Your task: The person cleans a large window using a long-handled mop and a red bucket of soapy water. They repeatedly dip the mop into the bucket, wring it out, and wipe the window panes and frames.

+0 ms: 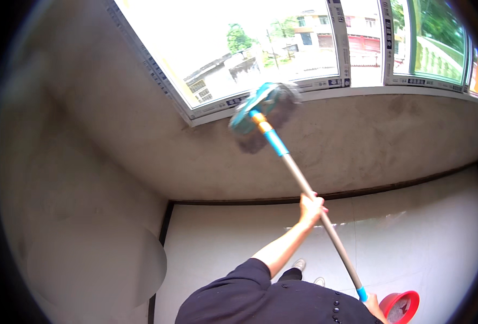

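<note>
My left hand (312,208) is wrapped around the middle of the metal pole of a mop (297,172). My right hand (373,305) grips the blue lower end of the pole, partly cut off by the picture's edge. The pole slants up and away to the teal mop head (257,107), which is blurred and fringed with grey strands. That head is in front of the lower window frame (222,106) and the bare wall under it; whether it touches them I cannot tell.
A red bucket (415,301) with greyish contents stands on the floor beside my right hand. Pale glossy floor tiles (222,239) meet a dark skirting strip (239,202). A plastered side wall (80,170) rises at left. More window panes (437,48) continue rightward.
</note>
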Available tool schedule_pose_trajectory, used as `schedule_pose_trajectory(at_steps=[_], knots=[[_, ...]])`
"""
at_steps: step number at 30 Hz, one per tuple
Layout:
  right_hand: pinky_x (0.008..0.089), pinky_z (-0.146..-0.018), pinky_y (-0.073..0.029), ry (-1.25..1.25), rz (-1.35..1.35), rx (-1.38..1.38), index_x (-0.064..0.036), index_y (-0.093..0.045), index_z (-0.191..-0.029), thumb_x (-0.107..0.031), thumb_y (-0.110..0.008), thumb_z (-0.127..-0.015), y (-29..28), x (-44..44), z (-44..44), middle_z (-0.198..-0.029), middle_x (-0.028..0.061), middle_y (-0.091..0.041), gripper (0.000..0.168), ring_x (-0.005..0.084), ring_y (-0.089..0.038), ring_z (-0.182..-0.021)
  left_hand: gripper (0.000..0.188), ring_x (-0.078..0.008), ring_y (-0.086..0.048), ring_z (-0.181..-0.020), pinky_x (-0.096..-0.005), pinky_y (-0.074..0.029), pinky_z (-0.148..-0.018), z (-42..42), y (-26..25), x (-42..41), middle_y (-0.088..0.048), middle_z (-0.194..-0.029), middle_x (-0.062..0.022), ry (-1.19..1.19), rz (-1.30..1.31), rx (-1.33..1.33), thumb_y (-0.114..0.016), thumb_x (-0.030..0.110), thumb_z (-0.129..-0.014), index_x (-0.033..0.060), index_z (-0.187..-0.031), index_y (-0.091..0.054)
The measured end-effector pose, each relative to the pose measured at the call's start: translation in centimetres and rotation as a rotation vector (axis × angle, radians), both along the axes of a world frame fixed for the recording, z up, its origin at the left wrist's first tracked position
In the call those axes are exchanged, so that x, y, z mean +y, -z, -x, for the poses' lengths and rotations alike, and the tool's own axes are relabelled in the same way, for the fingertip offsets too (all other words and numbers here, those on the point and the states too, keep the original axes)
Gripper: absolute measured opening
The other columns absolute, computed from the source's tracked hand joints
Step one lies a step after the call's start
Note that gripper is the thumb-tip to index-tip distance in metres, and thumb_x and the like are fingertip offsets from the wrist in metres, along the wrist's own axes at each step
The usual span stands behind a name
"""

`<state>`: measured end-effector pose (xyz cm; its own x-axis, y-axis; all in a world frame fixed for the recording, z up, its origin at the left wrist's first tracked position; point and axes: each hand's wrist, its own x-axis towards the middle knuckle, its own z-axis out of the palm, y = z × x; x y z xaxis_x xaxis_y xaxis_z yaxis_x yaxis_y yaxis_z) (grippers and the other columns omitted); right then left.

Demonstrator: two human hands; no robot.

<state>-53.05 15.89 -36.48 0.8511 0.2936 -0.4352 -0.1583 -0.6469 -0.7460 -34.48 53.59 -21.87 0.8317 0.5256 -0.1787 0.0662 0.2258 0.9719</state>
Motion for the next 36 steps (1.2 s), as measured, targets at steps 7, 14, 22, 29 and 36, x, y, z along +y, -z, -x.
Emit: schedule_pose_trajectory(at_steps=[7, 14, 22, 29, 36], knots=[[0.0418, -0.065, -0.046, -0.308, 0.351, -0.082, -0.011, -0.059, -0.072, -0.02, -0.054, -0.059, -6.7, 9.5, -7.2, -0.07, 0.0152, -0.06, 0.016, 0.0338, -0.057, -0.07, 0.027, -0.0189, -0.051, -0.043, -0.0328, -0.048, -0.04, 2.2, -0.7, 12.1, -0.048, -0.069, -0.009, -0.198, 0.075, -0.119, -0.047, 0.005, -0.078, 0.0041, -0.099, -0.03], [0.0423, -0.054, -0.045, -0.113, 0.344, -0.591, -0.01, -0.055, -0.07, -0.016, -0.057, -0.059, -9.0, 16.0, -9.4, -0.059, 0.0127, -0.053, 0.013, 0.0321, -0.056, -0.06, 0.019, -0.0181, -0.048, -0.041, -0.0315, -0.045, -0.039, 2.2, -2.0, 18.5, -0.045, -0.063, -0.007, -0.345, 0.059, -0.106, -0.048, 0.004, -0.074, 0.0035, -0.09, -0.037], [0.0406, -0.043, -0.041, 0.062, 0.373, -0.723, -0.01, -0.044, -0.053, -0.016, -0.06, -0.057, -10.3, 11.2, -8.5, -0.052, 0.0078, -0.05, 0.017, 0.0296, -0.053, -0.05, 0.03, -0.0217, -0.054, -0.053, -0.0354, -0.048, -0.051, 2.2, -3.9, 11.2, -0.047, -0.072, -0.0105, -0.089, 0.088, -0.172, -0.048, 0.004, -0.076, 0.0024, -0.099, -0.029], [0.0437, -0.051, -0.044, 0.239, 0.505, -0.307, -0.01, -0.049, -0.054, -0.018, -0.06, -0.055, -5.9, 1.9, -1.0, -0.054, 0.0132, -0.054, 0.013, 0.0347, -0.054, -0.054, 0.027, -0.0265, -0.06, -0.064, -0.0355, -0.051, -0.061, 0.0, -2.7, 0.3, -0.053, -0.074, -0.0127, 0.422, 0.198, -0.149, -0.054, 0.004, -0.077, 0.0021, -0.094, -0.033], [0.0413, -0.052, -0.045, 0.424, 0.436, -0.195, -0.009, -0.055, -0.057, -0.022, -0.063, -0.055, -5.1, -7.5, 1.5, -0.057, 0.0155, -0.055, 0.015, 0.0353, -0.055, -0.056, 0.026, -0.0227, -0.06, -0.065, -0.0316, -0.049, -0.058, -4.6, -1.4, -12.9, -0.054, -0.077, -0.0109, 0.616, 0.192, -0.121, -0.055, 0.006, -0.079, 0.0023, -0.094, -0.034]])
